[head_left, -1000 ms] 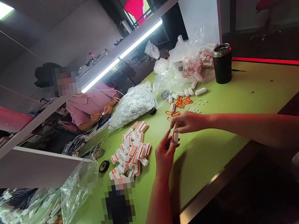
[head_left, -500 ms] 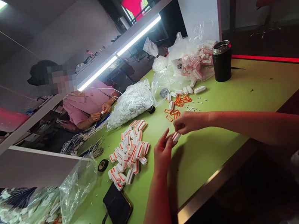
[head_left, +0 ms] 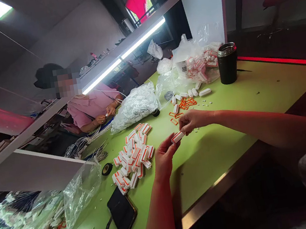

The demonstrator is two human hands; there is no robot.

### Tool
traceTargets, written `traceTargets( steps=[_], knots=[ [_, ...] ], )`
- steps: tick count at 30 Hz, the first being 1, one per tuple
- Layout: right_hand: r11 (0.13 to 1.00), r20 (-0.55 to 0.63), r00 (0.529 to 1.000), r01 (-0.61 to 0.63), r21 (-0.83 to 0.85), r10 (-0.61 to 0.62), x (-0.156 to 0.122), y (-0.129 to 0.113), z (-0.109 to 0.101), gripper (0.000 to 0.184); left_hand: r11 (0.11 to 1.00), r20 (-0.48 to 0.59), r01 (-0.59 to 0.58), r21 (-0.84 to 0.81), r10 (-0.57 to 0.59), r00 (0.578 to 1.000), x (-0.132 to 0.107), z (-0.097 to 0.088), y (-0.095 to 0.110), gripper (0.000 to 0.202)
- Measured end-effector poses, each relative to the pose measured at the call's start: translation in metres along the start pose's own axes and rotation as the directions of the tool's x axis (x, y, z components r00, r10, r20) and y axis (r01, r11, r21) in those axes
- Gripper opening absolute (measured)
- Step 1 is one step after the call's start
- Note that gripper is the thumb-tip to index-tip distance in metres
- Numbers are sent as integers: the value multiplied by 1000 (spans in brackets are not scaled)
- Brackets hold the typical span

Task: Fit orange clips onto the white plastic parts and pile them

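Between the thumb and fingers of my left hand (head_left: 163, 155) is a white connector housing (head_left: 178, 137) with rows of small holes and an orange rim. My right hand (head_left: 190, 120) is pinched at the housing's right end; whatever its fingertips hold is too small to tell. Just beyond my right hand lie loose orange gaskets (head_left: 187, 103) and tiny white pegs (head_left: 206, 103). A few white housings (head_left: 204, 92) sit behind them. To the left of my left hand is a pile of white housings with orange rims (head_left: 133, 158).
A black phone (head_left: 122, 214) and a roll of black tape (head_left: 107, 169) lie left on the green table (head_left: 220, 158). Bags of white parts (head_left: 134, 106) stand at the back, near a black tumbler (head_left: 228, 64). Across the table sits a person (head_left: 94, 108) handling something small.
The housing has been turned so its holed face shows. My right hand has shifted slightly, its fingers still at the housing's end.
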State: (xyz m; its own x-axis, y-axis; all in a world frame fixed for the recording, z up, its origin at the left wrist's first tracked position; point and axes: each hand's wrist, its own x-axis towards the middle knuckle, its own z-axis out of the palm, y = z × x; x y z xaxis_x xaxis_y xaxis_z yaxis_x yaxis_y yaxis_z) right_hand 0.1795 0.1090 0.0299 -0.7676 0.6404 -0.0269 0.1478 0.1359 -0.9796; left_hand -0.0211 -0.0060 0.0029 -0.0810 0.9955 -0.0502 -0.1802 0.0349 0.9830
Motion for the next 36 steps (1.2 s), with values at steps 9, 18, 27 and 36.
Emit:
traceTargets(
  steps=[9,18,27,36],
  knots=[
    [999,39,999,-31,35,30,-1,-1,3,17,993,-28,-59,103,63,998,-2,4,4,52],
    [989,148,989,14,-149,8,-6,-5,9,15,995,11,-37,88,36,999,1,-6,-2,48],
    [831,48,960,263,-490,-275,-8,-2,18,11,973,42,-10,231,0,999,-2,3,-1,53],
    [823,28,958,259,-505,-285,-4,8,28,13,948,53,-11,318,-6,999,-8,13,7,39]
  ],
)
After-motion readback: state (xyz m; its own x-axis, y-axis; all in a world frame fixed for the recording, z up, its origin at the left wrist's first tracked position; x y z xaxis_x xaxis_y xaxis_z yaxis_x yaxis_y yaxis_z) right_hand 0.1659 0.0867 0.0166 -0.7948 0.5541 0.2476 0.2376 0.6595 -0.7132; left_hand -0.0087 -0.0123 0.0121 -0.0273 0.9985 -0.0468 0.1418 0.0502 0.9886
